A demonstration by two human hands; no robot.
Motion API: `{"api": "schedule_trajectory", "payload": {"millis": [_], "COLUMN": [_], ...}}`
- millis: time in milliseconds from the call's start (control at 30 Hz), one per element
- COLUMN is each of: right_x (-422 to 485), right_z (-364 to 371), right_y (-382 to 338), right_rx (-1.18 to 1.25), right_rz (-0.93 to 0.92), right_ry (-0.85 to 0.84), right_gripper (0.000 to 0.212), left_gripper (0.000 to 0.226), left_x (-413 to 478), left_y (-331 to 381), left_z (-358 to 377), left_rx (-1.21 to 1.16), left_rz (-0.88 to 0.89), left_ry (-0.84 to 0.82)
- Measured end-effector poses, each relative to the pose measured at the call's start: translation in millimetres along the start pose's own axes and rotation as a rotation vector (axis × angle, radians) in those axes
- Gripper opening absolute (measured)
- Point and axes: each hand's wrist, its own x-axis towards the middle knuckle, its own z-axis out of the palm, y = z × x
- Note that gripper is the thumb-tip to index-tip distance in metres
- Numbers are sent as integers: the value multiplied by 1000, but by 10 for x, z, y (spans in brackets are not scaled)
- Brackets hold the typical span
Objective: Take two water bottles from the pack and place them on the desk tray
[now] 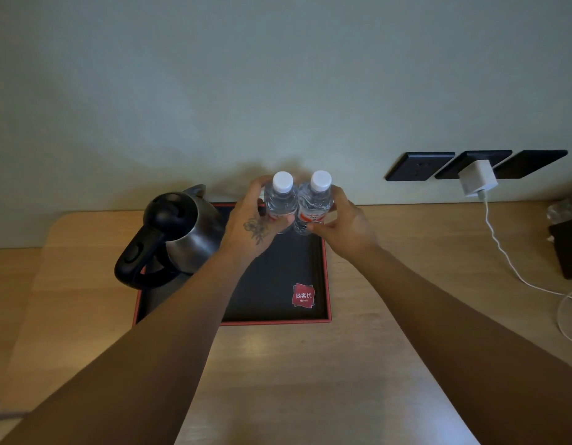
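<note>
Over the far right corner of the tray, two water bottles stand upright and touching. The left hand wraps its fingers round the left bottle; the right hand grips the right bottle, thumb across its label.

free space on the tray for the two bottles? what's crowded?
Bare: tray floor between the kettle and the right rim, from the bottles forward to the red logo. Crowded: tray's left side, filled by the kettle, close to the left hand. Right hand side has open desk up to the white cable.
</note>
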Motion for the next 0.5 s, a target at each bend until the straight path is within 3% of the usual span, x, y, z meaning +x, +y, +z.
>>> {"api": "schedule_trajectory", "payload": {"millis": [167, 500], "right_x": [37, 18], "right_z": [13, 21], "right_y": [29, 8], "right_rx": [-33, -12], "right_rz": [-15, 3], "right_ry": [13, -16], "right_gripper": [68, 71], "left_gripper": [74, 78], "left_x": [24, 6], "left_y": [-20, -31], "left_z": [4, 19], "left_rx": [-3, -37], "left_rz": [-4, -27], "left_ry": [-28, -29]}}
